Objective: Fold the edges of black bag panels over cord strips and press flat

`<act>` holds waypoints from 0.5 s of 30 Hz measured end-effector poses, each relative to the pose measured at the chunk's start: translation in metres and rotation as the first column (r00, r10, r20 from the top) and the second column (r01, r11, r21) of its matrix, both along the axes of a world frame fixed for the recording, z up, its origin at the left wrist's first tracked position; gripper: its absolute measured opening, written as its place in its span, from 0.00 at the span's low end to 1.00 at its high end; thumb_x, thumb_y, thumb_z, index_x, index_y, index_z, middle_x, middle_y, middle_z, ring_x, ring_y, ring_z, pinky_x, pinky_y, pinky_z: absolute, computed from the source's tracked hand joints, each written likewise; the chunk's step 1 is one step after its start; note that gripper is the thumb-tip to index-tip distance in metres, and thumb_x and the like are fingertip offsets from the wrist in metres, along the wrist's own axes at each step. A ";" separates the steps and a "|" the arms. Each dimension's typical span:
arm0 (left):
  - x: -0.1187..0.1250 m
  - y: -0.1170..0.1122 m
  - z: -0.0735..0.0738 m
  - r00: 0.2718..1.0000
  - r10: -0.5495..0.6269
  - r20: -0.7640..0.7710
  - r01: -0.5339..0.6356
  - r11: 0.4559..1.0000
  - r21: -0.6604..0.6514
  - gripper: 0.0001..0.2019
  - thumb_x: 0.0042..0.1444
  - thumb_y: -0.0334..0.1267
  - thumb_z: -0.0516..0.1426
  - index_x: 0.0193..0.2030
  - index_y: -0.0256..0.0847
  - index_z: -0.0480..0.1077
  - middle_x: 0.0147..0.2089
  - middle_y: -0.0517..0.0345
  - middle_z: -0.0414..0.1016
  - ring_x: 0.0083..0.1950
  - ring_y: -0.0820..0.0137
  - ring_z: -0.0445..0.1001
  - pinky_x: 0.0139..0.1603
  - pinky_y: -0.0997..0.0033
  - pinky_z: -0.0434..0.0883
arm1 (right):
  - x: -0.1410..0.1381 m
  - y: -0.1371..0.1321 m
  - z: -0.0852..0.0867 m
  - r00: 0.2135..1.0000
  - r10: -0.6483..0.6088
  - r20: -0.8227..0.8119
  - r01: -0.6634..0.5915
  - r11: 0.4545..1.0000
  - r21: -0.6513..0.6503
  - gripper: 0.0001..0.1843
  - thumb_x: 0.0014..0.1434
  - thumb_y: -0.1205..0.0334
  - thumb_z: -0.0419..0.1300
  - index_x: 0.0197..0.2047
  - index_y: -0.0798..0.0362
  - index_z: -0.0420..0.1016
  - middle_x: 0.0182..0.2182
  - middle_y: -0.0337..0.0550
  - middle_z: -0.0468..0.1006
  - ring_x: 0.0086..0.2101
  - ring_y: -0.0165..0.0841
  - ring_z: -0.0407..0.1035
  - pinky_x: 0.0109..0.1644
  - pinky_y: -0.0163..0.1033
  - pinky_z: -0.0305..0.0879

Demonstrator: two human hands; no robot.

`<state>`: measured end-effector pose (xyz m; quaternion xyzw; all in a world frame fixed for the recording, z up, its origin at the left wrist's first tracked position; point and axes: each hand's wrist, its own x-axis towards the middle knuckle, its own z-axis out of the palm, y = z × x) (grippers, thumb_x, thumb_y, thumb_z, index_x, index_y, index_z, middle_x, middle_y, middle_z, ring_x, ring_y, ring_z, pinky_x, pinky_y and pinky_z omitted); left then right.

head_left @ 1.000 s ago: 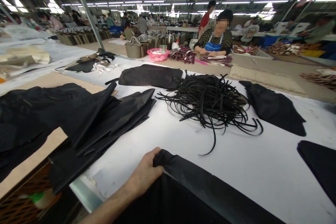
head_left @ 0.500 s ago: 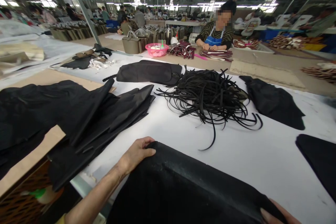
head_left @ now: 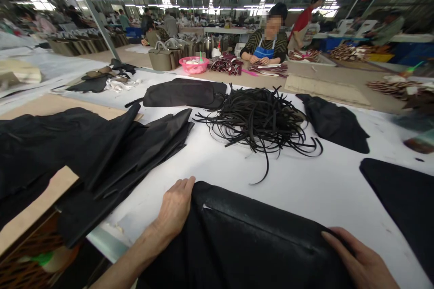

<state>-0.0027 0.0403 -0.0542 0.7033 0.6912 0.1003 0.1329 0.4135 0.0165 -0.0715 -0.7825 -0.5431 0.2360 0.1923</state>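
Observation:
A black fabric piece (head_left: 257, 230) with a folded, seamed upper edge lies before me at the front of the white-topped table. My left hand (head_left: 176, 205) grips its upper left corner, fingers closed over the edge. At the right corner, my right hand (head_left: 361, 253) holds the piece between thumb and fingers; part of that grip is hidden behind the cloth. Just beyond is a tangled heap of thin black strips (head_left: 261, 119). Layered black fabric pieces (head_left: 135, 158) spread to the left of my left hand.
Flat black pieces (head_left: 403, 198) lie at the right, with another black stack (head_left: 335, 122) behind. A folded black piece (head_left: 183, 92) sits farther back. Across the table, a person in a blue apron (head_left: 264, 49) works near a pink basin (head_left: 194, 65). A glue bottle (head_left: 54, 258) stands low left.
My left hand has turned, its fingers now over the corner. My right hand has come further into view, and the piece's seamed edge shows more. The view has swung slightly right.

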 end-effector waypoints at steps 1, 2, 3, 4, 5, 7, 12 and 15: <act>0.002 -0.002 -0.001 0.998 -0.028 -0.057 0.029 1.000 0.014 0.21 0.55 0.22 0.42 0.54 0.36 0.61 0.44 0.49 0.71 0.47 0.61 0.69 0.46 0.61 0.68 | -0.002 -0.002 0.000 0.997 0.036 0.068 -0.036 0.999 -0.009 0.25 0.50 0.39 0.49 0.39 0.48 0.73 0.34 0.42 0.79 0.36 0.43 0.74 0.39 0.42 0.70; 0.004 -0.004 -0.001 0.993 -0.049 -0.109 0.052 0.998 0.023 0.21 0.54 0.21 0.43 0.54 0.36 0.60 0.44 0.49 0.70 0.45 0.61 0.69 0.43 0.62 0.69 | -0.005 -0.005 -0.001 0.981 0.087 0.171 -0.090 0.996 0.013 0.23 0.53 0.40 0.47 0.39 0.47 0.72 0.33 0.41 0.79 0.34 0.42 0.73 0.37 0.42 0.70; 0.006 -0.005 -0.002 0.985 -0.062 -0.158 0.068 0.997 0.030 0.22 0.53 0.20 0.43 0.54 0.36 0.60 0.44 0.49 0.70 0.43 0.61 0.70 0.40 0.63 0.70 | -0.008 -0.008 -0.003 0.948 0.142 0.285 -0.159 0.987 0.038 0.22 0.55 0.42 0.45 0.38 0.47 0.71 0.32 0.42 0.78 0.32 0.40 0.73 0.33 0.41 0.68; 0.007 -0.006 -0.003 0.977 -0.070 -0.202 0.079 0.996 0.036 0.23 0.52 0.19 0.44 0.54 0.35 0.60 0.44 0.49 0.70 0.41 0.61 0.71 0.36 0.64 0.71 | -0.011 -0.010 -0.006 0.900 0.196 0.390 -0.236 0.970 0.057 0.20 0.56 0.45 0.43 0.36 0.47 0.70 0.32 0.42 0.77 0.30 0.39 0.72 0.28 0.39 0.66; 0.008 -0.007 -0.005 0.968 -0.073 -0.240 0.085 0.995 0.044 0.24 0.51 0.19 0.44 0.55 0.35 0.59 0.44 0.49 0.69 0.39 0.62 0.71 0.32 0.66 0.70 | -0.013 -0.012 -0.009 0.846 0.234 0.479 -0.303 0.950 0.071 0.20 0.58 0.47 0.42 0.35 0.47 0.69 0.32 0.42 0.76 0.28 0.38 0.72 0.25 0.37 0.63; 0.008 -0.006 -0.008 0.951 -0.068 -0.301 0.091 0.994 0.064 0.25 0.49 0.18 0.45 0.55 0.34 0.59 0.43 0.50 0.69 0.34 0.64 0.72 0.27 0.67 0.70 | -0.016 -0.012 -0.015 0.763 0.252 0.596 -0.368 0.926 0.079 0.20 0.60 0.49 0.40 0.33 0.48 0.68 0.32 0.42 0.75 0.26 0.36 0.70 0.20 0.34 0.57; -0.003 -0.002 -0.008 0.926 0.021 -0.377 0.054 0.981 0.188 0.23 0.52 0.18 0.43 0.54 0.34 0.60 0.47 0.46 0.69 0.40 0.62 0.71 0.37 0.63 0.72 | -0.006 -0.010 -0.014 0.745 0.264 0.613 -0.382 0.922 0.067 0.17 0.59 0.53 0.41 0.39 0.48 0.69 0.35 0.45 0.75 0.29 0.38 0.70 0.25 0.38 0.59; -0.012 -0.005 0.005 0.920 0.099 -0.379 0.008 0.963 0.271 0.22 0.54 0.18 0.42 0.54 0.34 0.62 0.55 0.41 0.65 0.49 0.58 0.68 0.49 0.56 0.68 | -0.005 -0.010 0.007 0.806 0.187 0.562 -0.297 0.949 0.110 0.21 0.57 0.57 0.42 0.47 0.52 0.69 0.34 0.52 0.72 0.31 0.46 0.68 0.30 0.48 0.60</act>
